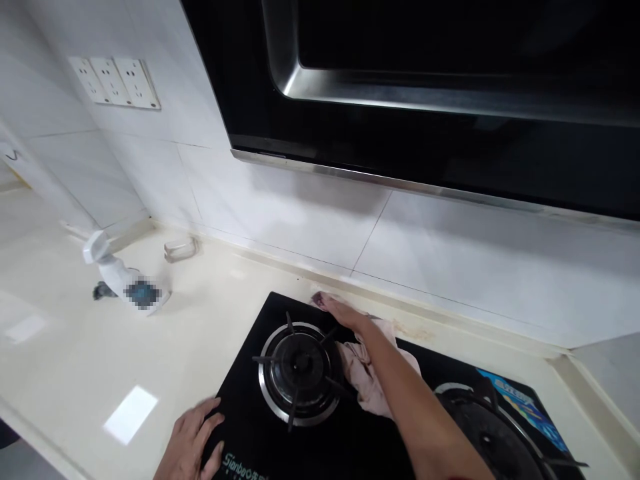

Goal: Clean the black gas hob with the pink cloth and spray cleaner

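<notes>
My right hand [340, 310] reaches across the black gas stove [320, 453] to the strip of counter behind it. Its fingers press on a pale pink cloth [367, 383], part of which hangs over the stove top under my forearm. The cloth's far end looks darker and is partly covered by the hand. At the stove's front left corner my left hand [193, 437] rests with fingers spread, fingertips on the glass edge. Between the two hands sits the left burner [300, 373] with its metal ring and pan support.
A white spray bottle [125, 277] stands on the counter at left, near a clear handled object [181, 249]. Wall sockets [115, 82] are above. A black range hood [400, 133] overhangs the stove. Brownish stains [413, 331] mark the back counter. The right burner [485, 433] is partly hidden.
</notes>
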A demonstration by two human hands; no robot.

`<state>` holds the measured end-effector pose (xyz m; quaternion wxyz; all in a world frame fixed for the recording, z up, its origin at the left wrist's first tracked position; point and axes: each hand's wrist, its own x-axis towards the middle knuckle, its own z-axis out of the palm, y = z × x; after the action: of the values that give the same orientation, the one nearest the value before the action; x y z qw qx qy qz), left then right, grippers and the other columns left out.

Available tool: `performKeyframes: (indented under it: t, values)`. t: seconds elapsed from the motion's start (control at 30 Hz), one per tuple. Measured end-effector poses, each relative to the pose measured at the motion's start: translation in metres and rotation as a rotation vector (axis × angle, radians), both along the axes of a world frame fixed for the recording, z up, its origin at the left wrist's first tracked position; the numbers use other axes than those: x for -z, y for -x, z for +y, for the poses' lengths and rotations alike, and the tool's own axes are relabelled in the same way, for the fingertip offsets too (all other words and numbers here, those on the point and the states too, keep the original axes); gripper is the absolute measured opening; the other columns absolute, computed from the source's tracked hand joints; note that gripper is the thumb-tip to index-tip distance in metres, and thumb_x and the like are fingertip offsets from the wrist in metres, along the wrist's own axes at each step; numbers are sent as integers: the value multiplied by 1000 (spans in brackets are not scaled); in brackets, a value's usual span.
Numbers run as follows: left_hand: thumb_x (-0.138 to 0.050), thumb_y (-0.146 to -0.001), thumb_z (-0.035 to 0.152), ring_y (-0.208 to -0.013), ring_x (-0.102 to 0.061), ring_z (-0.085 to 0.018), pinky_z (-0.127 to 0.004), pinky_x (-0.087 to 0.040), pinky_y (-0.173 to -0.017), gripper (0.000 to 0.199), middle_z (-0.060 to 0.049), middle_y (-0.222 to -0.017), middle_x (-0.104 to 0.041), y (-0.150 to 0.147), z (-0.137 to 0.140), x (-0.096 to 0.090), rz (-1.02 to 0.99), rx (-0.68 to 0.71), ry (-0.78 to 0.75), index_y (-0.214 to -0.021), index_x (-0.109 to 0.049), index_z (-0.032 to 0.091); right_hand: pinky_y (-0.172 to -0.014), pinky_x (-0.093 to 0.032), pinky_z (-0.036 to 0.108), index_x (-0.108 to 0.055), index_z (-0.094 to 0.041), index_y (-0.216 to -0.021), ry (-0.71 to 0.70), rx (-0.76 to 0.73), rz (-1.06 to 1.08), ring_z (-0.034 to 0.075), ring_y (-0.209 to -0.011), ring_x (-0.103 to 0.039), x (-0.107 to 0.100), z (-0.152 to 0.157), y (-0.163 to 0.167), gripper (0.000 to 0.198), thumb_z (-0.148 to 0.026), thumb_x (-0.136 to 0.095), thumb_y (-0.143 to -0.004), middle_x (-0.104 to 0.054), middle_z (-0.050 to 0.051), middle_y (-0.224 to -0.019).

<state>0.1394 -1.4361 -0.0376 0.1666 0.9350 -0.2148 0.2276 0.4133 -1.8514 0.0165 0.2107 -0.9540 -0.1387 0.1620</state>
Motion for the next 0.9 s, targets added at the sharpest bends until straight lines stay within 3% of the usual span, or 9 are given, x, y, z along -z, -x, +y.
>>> performKeyframes:
  t: [0.2, 0.33, 0.47, 0.57, 0.77, 0.83, 0.9]
  values:
    - [-62, -90, 30, -117, -63, -25, -38, -56, -93, 29, -8, -131, -64, 1, -4, -7, -13, 5, 15, -119, -60, 26, -116, -35, 41, -69, -17, -126, 175, 195, -19, 27, -133, -53, -15, -101, 68, 54, -36, -25, -100, -65, 15, -135]
    - [-61, -90, 31, -115, -64, -24, -38, -56, -92, 28, -8, -129, -65, 1, -5, -10, -32, 1, 31, -117, -61, 27, -108, -43, 42, -72, -16, -116, 251, 322, -1, 28, -120, -63, -24, -123, 73, 55, -39, -24, -101, -71, 17, -122]
    - [-60, -91, 30, -115, -64, -24, -38, -56, -93, 27, -9, -129, -66, 0, -6, -12, -36, 5, 19, -117, -61, 25, -108, -42, 40, -72, -17, -116, 225, 296, 20, 27, -122, -62, -22, -89, 47, 59, -41, -20, -103, -71, 15, -125]
    - [-61, -90, 29, -116, -64, -24, -38, -56, -93, 28, -9, -129, -66, 1, -6, -13, -34, 8, 4, -118, -61, 25, -108, -42, 37, -70, -17, -121, 142, 189, 36, 25, -126, -60, -17, -34, 17, 64, -42, -14, -104, -68, 13, -132]
    - [-62, -90, 31, -117, -63, -25, -39, -56, -94, 30, -8, -132, -64, 4, -4, -8, -4, -8, 6, -120, -60, 27, -112, -39, 37, -59, -25, -140, -28, -34, 59, 24, -130, -55, -12, 71, -28, 65, -62, -22, -101, -61, 5, -144]
    - [-61, -90, 33, -116, -64, -25, -39, -57, -93, 30, -8, -132, -64, 4, -2, -5, -8, -14, 11, -120, -60, 28, -114, -37, 38, -60, -28, -139, -44, -67, 59, 25, -131, -54, -10, 81, -31, 63, -63, -23, -101, -61, 3, -144]
    - [-62, -90, 34, -117, -64, -25, -38, -57, -93, 31, -8, -132, -64, 3, -2, -4, -14, -10, 15, -120, -60, 28, -118, -32, 41, -61, -29, -139, -28, -55, 38, 27, -137, -48, -7, 70, -28, 60, -61, -27, -101, -58, 2, -147]
